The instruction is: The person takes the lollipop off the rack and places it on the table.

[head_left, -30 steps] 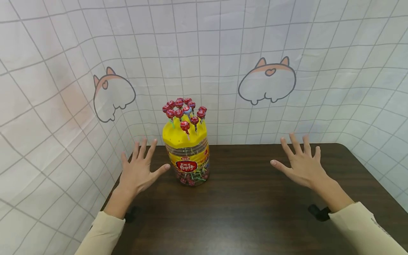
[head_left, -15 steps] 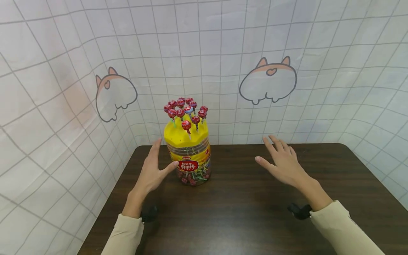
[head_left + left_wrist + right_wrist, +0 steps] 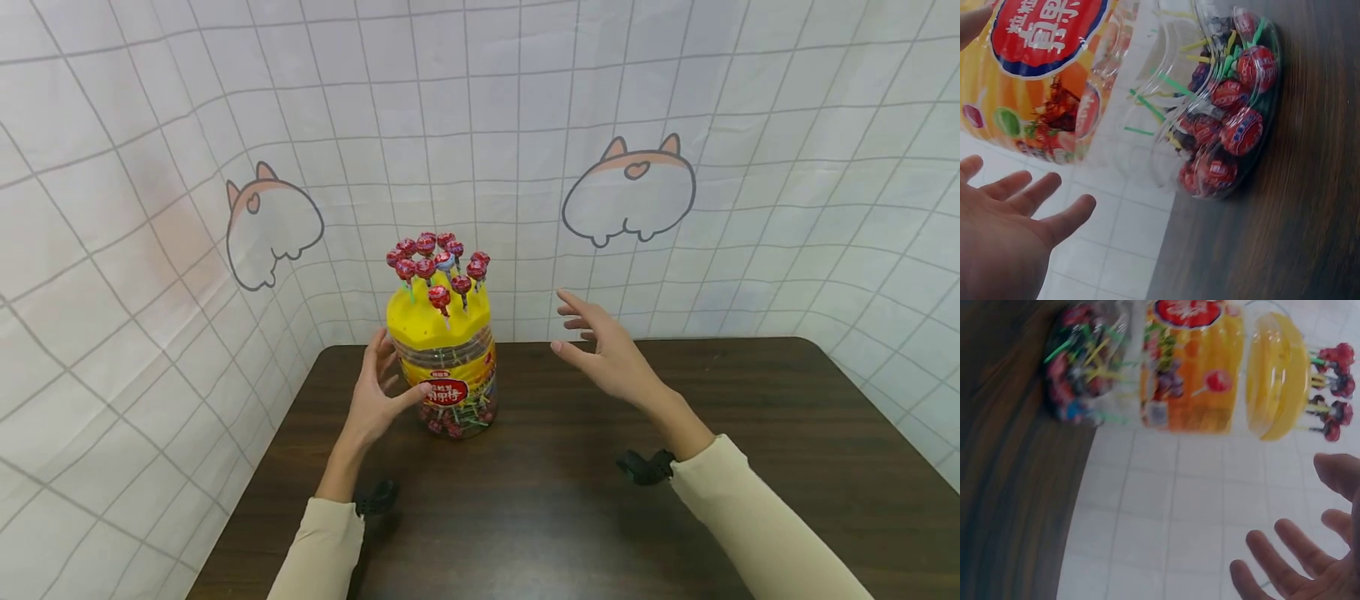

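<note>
A clear plastic lollipop jar point(image 3: 480, 358) with an orange-yellow label stands upright on the table. Its yellow lid point(image 3: 420, 321) bears several red-wrapped lollipops point(image 3: 439, 297) stuck in by their sticks. More lollipops point(image 3: 1242, 130) lie loose in the jar's bottom. My left hand point(image 3: 371, 410) is at the jar's left side, thumb before the label and fingers spread; in the left wrist view those fingers look apart from the jar. To the jar's right, my right hand point(image 3: 611, 354) hangs in the air with relaxed fingers, holding nothing. The right wrist view shows it apart from the lid.
The dark wooden table point(image 3: 525, 517) reaches back to a white gridded cloth point(image 3: 517, 100) hung behind and on both sides, printed with cartoon animal drawings point(image 3: 628, 196). Black wrist devices point(image 3: 645, 467) sit under both beige sleeves point(image 3: 750, 508).
Both hands have moved inward toward the jar, the right one farther left, the left one up to its side. Their fingers were spread wider before. The jar stays in place.
</note>
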### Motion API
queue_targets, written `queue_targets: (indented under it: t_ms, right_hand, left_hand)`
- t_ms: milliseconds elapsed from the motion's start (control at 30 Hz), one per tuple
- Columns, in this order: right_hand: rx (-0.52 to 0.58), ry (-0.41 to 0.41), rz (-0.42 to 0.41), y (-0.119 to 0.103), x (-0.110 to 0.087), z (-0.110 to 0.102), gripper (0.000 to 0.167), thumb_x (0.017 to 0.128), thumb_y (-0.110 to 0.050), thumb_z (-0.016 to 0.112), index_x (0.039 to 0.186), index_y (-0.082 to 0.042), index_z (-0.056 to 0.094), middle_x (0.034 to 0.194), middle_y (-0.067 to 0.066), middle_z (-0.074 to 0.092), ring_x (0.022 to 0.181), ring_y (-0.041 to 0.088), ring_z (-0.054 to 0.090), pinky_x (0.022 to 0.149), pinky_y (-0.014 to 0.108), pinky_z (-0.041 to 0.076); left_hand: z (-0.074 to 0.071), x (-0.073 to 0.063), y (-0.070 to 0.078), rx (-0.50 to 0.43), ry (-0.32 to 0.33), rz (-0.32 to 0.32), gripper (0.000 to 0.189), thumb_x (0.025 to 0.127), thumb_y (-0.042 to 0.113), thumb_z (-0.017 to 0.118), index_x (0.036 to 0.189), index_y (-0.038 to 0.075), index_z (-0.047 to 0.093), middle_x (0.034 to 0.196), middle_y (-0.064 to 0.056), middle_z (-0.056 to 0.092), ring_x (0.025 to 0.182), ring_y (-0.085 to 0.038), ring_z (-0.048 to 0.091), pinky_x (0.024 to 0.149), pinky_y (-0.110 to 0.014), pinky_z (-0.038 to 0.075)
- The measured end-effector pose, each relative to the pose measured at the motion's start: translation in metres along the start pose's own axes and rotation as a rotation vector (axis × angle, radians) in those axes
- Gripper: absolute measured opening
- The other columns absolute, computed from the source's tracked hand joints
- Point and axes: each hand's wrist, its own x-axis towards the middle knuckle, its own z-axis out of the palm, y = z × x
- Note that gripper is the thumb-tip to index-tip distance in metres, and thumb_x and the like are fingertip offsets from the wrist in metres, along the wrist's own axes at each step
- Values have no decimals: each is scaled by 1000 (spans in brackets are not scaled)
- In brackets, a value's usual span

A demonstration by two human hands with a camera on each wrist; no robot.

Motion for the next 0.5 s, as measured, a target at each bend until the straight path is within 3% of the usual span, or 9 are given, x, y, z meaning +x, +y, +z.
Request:
queue_targets:
  t_ms: [133,233,367,500]
  right_hand:
    - [129,36,8,-11,16,8,66,101,-23,64,160,-28,35,145,15,54,129,36,58,110,58,45]
    - [204,60,14,-20,30,10,61,101,-21,64,157,-27,41,138,13,58,124,33,61,108,55,49]
    - [262,73,19,-26,47,13,55,101,-21,65,153,-25,47,132,11,61,120,30,63,101,51,54]
    - [295,76,26,-31,64,15,52,100,-20,65,150,-23,50,129,15,62,117,30,64,97,48,55]
  left_hand:
    - [4,5,-4,-55,-22,-8,104,86,15,80,163,35,13,166,-9,28,155,-35,28,120,-66,28]
    - [8,10,-5,-70,-28,-24,106,85,12,79,164,29,11,165,-13,29,154,-37,27,121,-67,26]
    - [11,13,-7,-77,-37,-27,107,84,9,79,165,23,10,162,-16,33,152,-38,30,122,-68,24]
    - [10,14,-9,-82,-46,-11,106,84,11,80,164,28,13,160,-13,37,151,-36,33,121,-68,23]
